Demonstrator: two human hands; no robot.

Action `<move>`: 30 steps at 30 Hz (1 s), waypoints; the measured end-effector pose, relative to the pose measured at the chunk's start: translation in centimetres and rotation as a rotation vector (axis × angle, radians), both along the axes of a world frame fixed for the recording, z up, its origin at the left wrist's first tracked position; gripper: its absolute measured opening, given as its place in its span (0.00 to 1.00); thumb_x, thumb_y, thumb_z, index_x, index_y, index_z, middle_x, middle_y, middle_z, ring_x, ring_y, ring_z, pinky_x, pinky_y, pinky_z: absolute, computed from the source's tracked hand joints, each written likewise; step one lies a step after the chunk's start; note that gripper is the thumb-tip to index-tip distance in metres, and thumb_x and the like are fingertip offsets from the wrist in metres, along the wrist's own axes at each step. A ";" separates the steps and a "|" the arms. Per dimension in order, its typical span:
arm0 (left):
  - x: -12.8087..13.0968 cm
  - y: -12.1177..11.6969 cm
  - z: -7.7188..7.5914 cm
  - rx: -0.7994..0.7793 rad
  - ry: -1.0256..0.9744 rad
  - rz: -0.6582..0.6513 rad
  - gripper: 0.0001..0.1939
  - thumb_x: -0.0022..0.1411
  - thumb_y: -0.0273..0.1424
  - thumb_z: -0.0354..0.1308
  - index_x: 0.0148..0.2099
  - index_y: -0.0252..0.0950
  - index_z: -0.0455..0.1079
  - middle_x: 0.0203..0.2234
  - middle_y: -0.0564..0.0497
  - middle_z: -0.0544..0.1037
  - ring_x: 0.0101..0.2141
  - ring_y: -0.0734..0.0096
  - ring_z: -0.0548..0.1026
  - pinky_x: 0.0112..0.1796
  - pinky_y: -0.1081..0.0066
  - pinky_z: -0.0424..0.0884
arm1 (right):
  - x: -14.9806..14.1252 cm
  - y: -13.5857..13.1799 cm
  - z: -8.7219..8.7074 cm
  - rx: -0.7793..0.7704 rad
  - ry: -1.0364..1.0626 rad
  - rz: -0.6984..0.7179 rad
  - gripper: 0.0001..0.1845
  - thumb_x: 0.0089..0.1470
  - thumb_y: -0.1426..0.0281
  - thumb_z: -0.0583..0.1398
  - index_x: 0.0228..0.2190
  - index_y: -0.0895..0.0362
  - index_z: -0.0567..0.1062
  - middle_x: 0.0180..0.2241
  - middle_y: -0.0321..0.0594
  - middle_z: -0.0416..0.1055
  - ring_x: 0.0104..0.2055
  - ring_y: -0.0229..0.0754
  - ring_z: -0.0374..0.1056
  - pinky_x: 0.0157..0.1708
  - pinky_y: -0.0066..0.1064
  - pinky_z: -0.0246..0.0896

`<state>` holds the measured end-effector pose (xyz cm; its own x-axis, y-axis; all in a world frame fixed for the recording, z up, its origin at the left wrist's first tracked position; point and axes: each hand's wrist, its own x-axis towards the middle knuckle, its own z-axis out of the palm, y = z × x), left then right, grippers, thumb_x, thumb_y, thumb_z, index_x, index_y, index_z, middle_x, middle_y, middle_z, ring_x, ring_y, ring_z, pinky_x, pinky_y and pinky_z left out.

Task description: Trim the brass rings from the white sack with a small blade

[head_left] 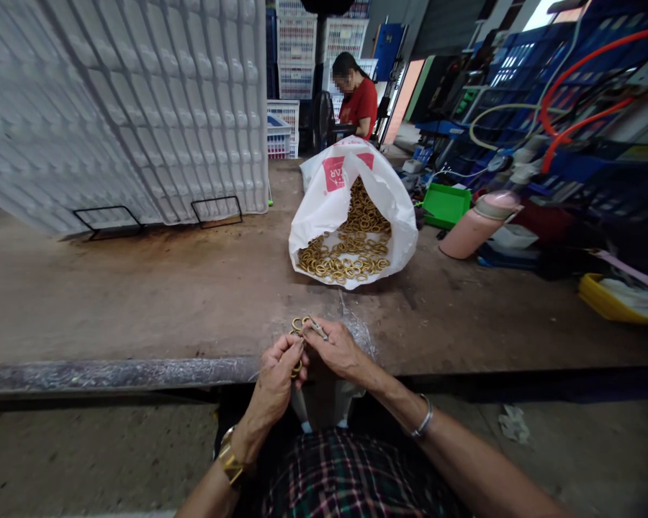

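Over the front edge of the table, my two hands meet with the fingertips close together. My left hand is closed on a few brass-coloured rings; one more ring hangs by its fingers. Pinched in my right hand is a small grey pointed tool, mostly covered by the fingers, so its kind is unclear. Its tip is beside the rings. Beyond the hands, a white plastic bag lies with its mouth facing me, and many loose brass rings fill it.
White ribbed trays stand upright at the left on black wire stands. Towards the right are a green bin, a pink bottle, a yellow tray and orange hoses. A person in red sits behind the bag.
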<state>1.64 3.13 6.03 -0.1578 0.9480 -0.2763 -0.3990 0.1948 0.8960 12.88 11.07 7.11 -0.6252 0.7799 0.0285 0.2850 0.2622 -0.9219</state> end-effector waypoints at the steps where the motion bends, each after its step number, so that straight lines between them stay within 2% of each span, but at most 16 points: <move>1: 0.0 0.0 0.0 0.005 0.000 -0.004 0.15 0.55 0.42 0.56 0.30 0.35 0.62 0.19 0.58 0.66 0.17 0.83 0.62 0.16 0.81 0.54 | 0.0 0.0 0.0 0.004 0.003 0.001 0.16 0.56 0.62 0.49 0.23 0.58 0.67 0.22 0.32 0.63 0.26 0.33 0.59 0.27 0.24 0.53; 7: 0.0 0.0 -0.4 0.025 -0.012 -0.005 0.14 0.55 0.42 0.56 0.30 0.35 0.63 0.19 0.58 0.66 0.16 0.83 0.62 0.16 0.81 0.54 | 0.2 0.2 -0.6 0.048 -0.031 -0.042 0.15 0.57 0.63 0.48 0.28 0.57 0.69 0.23 0.34 0.66 0.25 0.34 0.61 0.27 0.24 0.54; 9: 0.0 0.1 -0.4 0.022 0.001 0.019 0.15 0.55 0.42 0.56 0.30 0.35 0.62 0.19 0.59 0.66 0.16 0.84 0.62 0.16 0.81 0.54 | 0.4 0.2 -1.0 0.148 -0.144 -0.049 0.12 0.57 0.66 0.49 0.29 0.56 0.69 0.23 0.35 0.67 0.25 0.35 0.61 0.26 0.25 0.53; 12: -0.1 0.1 -0.4 0.000 0.058 0.062 0.15 0.54 0.43 0.56 0.30 0.35 0.63 0.18 0.59 0.66 0.16 0.83 0.62 0.17 0.80 0.55 | 0.8 -0.1 -1.4 0.325 -0.351 0.022 0.08 0.51 0.73 0.51 0.30 0.56 0.70 0.25 0.36 0.69 0.25 0.36 0.62 0.26 0.25 0.50; 15: -0.1 0.1 -0.4 -0.035 0.111 0.086 0.16 0.54 0.44 0.56 0.31 0.35 0.62 0.18 0.58 0.67 0.17 0.83 0.62 0.18 0.80 0.57 | 0.9 -0.5 -1.6 0.434 -0.492 0.070 0.09 0.48 0.76 0.52 0.31 0.56 0.70 0.27 0.39 0.71 0.27 0.37 0.64 0.26 0.26 0.47; 24: -0.1 -0.4 -0.5 -0.046 0.175 0.085 0.16 0.55 0.43 0.55 0.29 0.35 0.62 0.18 0.58 0.66 0.16 0.83 0.62 0.17 0.81 0.56 | 0.8 -0.7 -1.5 0.517 -0.631 0.128 0.13 0.49 0.76 0.50 0.36 0.57 0.70 0.30 0.42 0.73 0.29 0.39 0.66 0.26 0.28 0.46; 27: 0.0 -1.0 -0.1 -0.001 0.148 0.024 0.15 0.56 0.42 0.55 0.30 0.34 0.63 0.18 0.57 0.66 0.16 0.83 0.62 0.16 0.81 0.56 | 1.4 0.1 -1.5 0.482 -0.713 0.043 0.14 0.50 0.77 0.49 0.38 0.58 0.69 0.28 0.42 0.73 0.27 0.39 0.65 0.25 0.28 0.45; 30: 0.0 -1.4 0.4 0.045 -0.007 -0.022 0.13 0.56 0.40 0.56 0.32 0.34 0.64 0.19 0.57 0.67 0.16 0.83 0.62 0.17 0.80 0.58 | 2.4 1.6 -1.6 0.469 -0.753 -0.118 0.12 0.50 0.76 0.49 0.36 0.58 0.69 0.26 0.43 0.72 0.26 0.39 0.64 0.25 0.28 0.45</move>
